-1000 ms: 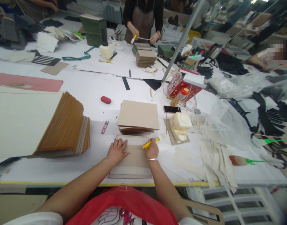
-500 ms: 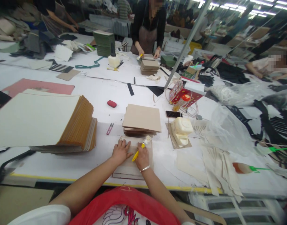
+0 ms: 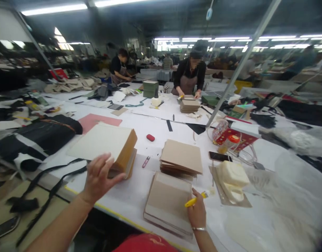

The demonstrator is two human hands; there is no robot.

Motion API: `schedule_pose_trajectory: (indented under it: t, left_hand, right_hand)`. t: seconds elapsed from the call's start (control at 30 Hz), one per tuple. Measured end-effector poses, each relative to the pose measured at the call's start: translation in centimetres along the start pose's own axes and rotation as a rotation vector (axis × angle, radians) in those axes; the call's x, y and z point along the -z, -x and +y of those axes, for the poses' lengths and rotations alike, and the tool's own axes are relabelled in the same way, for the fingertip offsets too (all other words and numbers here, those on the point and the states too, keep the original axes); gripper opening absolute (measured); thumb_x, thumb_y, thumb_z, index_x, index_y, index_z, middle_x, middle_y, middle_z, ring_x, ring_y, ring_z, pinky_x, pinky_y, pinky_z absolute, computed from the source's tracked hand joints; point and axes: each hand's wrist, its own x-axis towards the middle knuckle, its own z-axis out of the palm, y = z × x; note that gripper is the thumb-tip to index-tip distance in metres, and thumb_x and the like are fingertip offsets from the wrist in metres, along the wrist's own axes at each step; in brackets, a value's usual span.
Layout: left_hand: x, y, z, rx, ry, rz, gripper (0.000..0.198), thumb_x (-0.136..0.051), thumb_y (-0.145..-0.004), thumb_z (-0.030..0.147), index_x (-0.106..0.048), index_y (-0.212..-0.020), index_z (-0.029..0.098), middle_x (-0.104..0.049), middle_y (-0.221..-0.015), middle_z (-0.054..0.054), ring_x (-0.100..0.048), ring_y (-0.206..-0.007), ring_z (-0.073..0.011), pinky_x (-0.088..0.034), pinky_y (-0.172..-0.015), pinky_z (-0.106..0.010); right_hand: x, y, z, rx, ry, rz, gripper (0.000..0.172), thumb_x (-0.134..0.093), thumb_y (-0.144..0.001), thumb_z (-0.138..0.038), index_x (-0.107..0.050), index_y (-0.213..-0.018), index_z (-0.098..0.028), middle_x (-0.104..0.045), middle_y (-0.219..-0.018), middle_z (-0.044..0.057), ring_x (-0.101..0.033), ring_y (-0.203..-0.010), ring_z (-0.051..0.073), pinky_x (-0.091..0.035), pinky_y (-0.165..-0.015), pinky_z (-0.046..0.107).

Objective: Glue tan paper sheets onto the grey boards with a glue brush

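Observation:
My right hand (image 3: 197,211) is closed on a yellow-handled brush (image 3: 196,200), resting at the right edge of a tan board (image 3: 167,198) that lies on a low stack at the table's near edge. My left hand (image 3: 99,177) is raised with fingers spread, its fingertips at the near corner of the big stack of cream-topped, orange-edged sheets (image 3: 105,143). Behind the tan board sits a pile of brown cardboard pieces (image 3: 182,157).
A white glue jug (image 3: 232,176) lies on a card to the right, with a phone (image 3: 220,156), a red box (image 3: 235,138), small snips (image 3: 146,161) and a red case (image 3: 150,137) nearby. Black bags (image 3: 37,134) lie left. A person in an apron (image 3: 190,77) works opposite.
My head has lifted, so the room now shows. My left hand left the tan board and moved left to the big sheet stack. My right hand still holds the brush by the board.

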Motion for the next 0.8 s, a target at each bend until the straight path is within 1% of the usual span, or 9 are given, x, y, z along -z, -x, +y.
schedule_pose_trajectory:
  t: [0.07,0.13,0.23,0.33,0.43,0.53,0.63,0.7,0.8]
  left_hand:
    - [1.2,-1.4,-3.8,0.073,-0.097,-0.154,0.068,-0.063,-0.067,0.039,-0.036,-0.125,0.016,-0.046,-0.121,-0.015,-0.042,-0.112,-0.0293,-0.037,-0.091,-0.045]
    - [1.9,-2.2,-6.5,0.079,-0.124,-0.340,0.049,-0.057,-0.072,0.032,-0.045,-0.118,0.018,-0.053,-0.113,-0.011,-0.048,-0.104,-0.0249,-0.041,-0.088,-0.040]
    - [3.2,-2.5,-7.1,0.032,-0.099,-0.448,0.030,-0.046,-0.076,0.017,-0.056,-0.105,0.020,-0.059,-0.098,-0.006,-0.053,-0.092,-0.0185,-0.045,-0.082,-0.031]
    - [4.6,-1.9,-3.0,-0.114,-0.033,-0.380,0.031,-0.041,-0.080,0.016,-0.056,-0.106,0.023,-0.060,-0.091,-0.005,-0.054,-0.084,-0.0158,-0.045,-0.078,-0.029]
    - [4.2,-0.2,3.7,-0.304,0.052,-0.334,0.036,-0.041,-0.082,0.016,-0.049,-0.117,0.025,-0.059,-0.095,-0.006,-0.053,-0.084,-0.0166,-0.043,-0.078,-0.033]
    - [0.8,2.8,10.9,-0.490,0.192,-0.465,0.035,-0.040,-0.084,0.017,-0.047,-0.118,0.021,-0.058,-0.096,-0.008,-0.050,-0.082,-0.0184,-0.040,-0.072,-0.035]
    - [-4.3,6.5,17.1,-0.635,0.342,-0.634,0.028,-0.038,-0.085,0.022,-0.050,-0.111,0.017,-0.057,-0.089,-0.009,-0.048,-0.077,-0.0175,-0.037,-0.064,-0.032]
    - [-7.4,8.5,19.9,-0.681,0.405,-0.721,0.027,-0.037,-0.086,0.022,-0.050,-0.109,0.016,-0.056,-0.089,-0.008,-0.047,-0.077,-0.0170,-0.036,-0.065,-0.031]
    - [-10.4,10.1,21.5,-0.667,0.436,-0.782,0.026,-0.037,-0.087,0.022,-0.049,-0.109,0.018,-0.055,-0.097,-0.009,-0.046,-0.087,-0.0178,-0.034,-0.073,-0.032]
  right_hand:
    - [0.3,0.1,-0.6,-0.026,-0.028,-0.030,0.035,-0.038,-0.080,-0.034,-0.044,-0.110,-0.017,-0.055,-0.108,0.012,-0.053,-0.098,0.025,-0.043,-0.082,0.040]
    - [0.6,-0.1,-1.1,-0.028,-0.060,-0.042,0.036,-0.038,-0.079,-0.039,-0.046,-0.107,-0.018,-0.056,-0.105,0.012,-0.054,-0.096,0.026,-0.044,-0.080,0.040]
    - [1.4,-0.5,-2.2,-0.045,-0.111,-0.036,0.038,-0.040,-0.077,-0.043,-0.048,-0.105,-0.019,-0.056,-0.105,0.011,-0.055,-0.096,0.026,-0.044,-0.079,0.040]
    - [3.3,-0.4,-4.3,-0.139,-0.217,-0.060,0.036,-0.045,-0.076,-0.046,-0.049,-0.102,-0.021,-0.059,-0.100,0.010,-0.059,-0.088,0.024,-0.047,-0.072,0.036]
    - [4.9,0.4,-6.8,-0.199,-0.513,-0.167,0.029,-0.045,-0.079,-0.044,-0.046,-0.096,-0.021,-0.061,-0.095,0.008,-0.062,-0.075,0.018,-0.049,-0.066,0.032]
    - [5.1,1.3,-7.8,-0.281,-0.690,-0.299,0.027,-0.042,-0.080,-0.046,-0.039,-0.091,-0.022,-0.061,-0.094,0.007,-0.062,-0.066,0.015,-0.050,-0.059,0.030]
    - [4.2,2.4,-6.3,-0.324,-0.484,-0.284,0.028,-0.050,-0.075,-0.044,-0.036,-0.086,-0.022,-0.061,-0.082,0.003,-0.059,-0.065,0.016,-0.047,-0.058,0.029]
    - [3.6,3.2,-4.4,-0.289,-0.267,-0.257,0.023,-0.050,-0.074,-0.039,-0.037,-0.083,-0.022,-0.057,-0.072,0.001,-0.057,-0.062,0.016,-0.045,-0.058,0.028]
    - [2.8,3.9,-1.3,-0.196,-0.064,-0.219,0.011,-0.041,-0.078,-0.031,-0.039,-0.080,-0.021,-0.051,-0.067,-0.001,-0.052,-0.058,0.015,-0.041,-0.056,0.027]
